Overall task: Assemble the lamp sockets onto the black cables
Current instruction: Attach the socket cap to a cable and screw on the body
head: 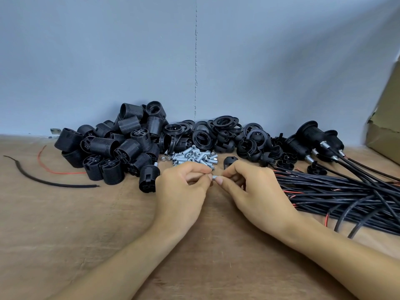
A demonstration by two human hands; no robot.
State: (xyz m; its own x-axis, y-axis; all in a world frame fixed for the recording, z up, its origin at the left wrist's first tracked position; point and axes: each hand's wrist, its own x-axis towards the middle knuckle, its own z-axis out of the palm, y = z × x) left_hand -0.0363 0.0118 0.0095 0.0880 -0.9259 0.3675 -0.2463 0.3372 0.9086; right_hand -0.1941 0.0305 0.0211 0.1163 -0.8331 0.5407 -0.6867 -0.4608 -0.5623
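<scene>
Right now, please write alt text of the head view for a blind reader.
The left hand and right hand pinch one small metal tube between them over a wooden table. Black socket shells, rings and cables lie nearby.

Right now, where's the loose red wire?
Head view, far left of the table: the red wire lies flat just left of the pile of black sockets, with the loose black cable scrap curving in front of it.

You get bright, even light; your hands (216, 187) cast only soft shadows on the tabletop (65, 224). Centre sharp, edges bowed by the wide lens.
</scene>
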